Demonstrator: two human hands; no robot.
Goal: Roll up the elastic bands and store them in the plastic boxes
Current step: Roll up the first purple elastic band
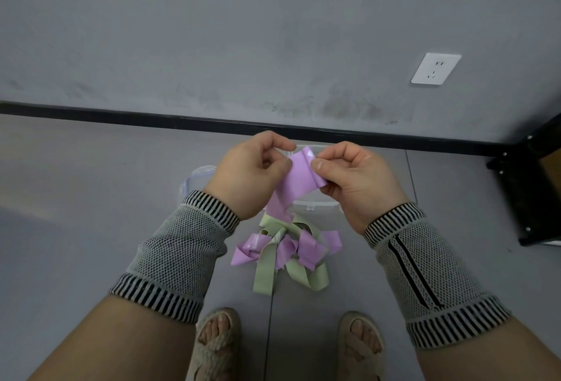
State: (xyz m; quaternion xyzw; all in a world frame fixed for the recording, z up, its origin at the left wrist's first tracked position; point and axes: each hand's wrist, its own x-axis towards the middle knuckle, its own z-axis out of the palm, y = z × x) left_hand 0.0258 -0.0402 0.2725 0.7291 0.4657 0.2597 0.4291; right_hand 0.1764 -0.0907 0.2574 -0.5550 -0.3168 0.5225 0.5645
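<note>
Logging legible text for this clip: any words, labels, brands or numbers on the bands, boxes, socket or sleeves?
None can be read.
Purple elastic band pinched by the left hand and right hand: plain, only glare.
Clear plastic boxes: no label visible.
Wall socket: only slots, no print legible.
Knit sleeves: stripes only.

Grey wall (243,31) fills the top half, scuffed and smudged low down. A white socket (436,68) sits on it, up to the right. A black skirting (121,116) runs along where wall meets grey floor (91,174). Far right, a black frame (528,186) with small bolts stands on the floor. Down below, two woven sandals (217,347), toes showing.
</note>
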